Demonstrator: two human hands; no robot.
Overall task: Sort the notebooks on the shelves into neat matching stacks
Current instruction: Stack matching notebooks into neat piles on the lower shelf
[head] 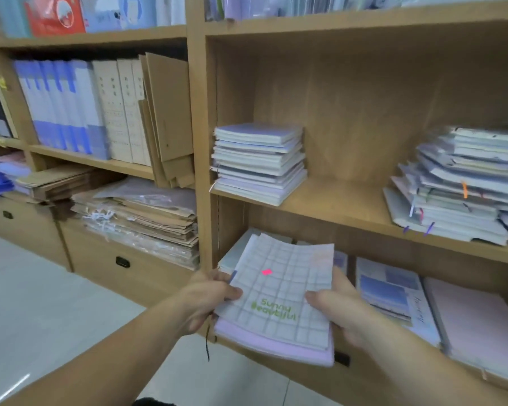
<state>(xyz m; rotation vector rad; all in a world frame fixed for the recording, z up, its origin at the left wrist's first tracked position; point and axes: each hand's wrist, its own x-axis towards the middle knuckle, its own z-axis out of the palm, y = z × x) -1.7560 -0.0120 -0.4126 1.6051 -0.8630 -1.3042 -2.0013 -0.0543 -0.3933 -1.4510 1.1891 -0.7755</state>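
Observation:
Both my hands hold a small stack of notebooks (282, 291) in front of the lower shelf; the top one has a grey grid cover with green lettering and a pink mark, and a lilac one lies under it. My left hand (208, 297) grips its left edge, my right hand (335, 306) grips its right edge, thumbs on top. A neat stack of notebooks (258, 162) stands at the left of the middle shelf (335, 206). A messy pile of notebooks (458, 186) sits at that shelf's right.
The lower shelf holds flat blue-and-white notebooks (390, 291) and a pink one (475, 323). The left bay has upright blue and white folders (71, 106), brown cardboard envelopes (167, 112) and stacked paper bags (141, 218). Drawers (123, 262) stand below, above a pale tiled floor (35, 303).

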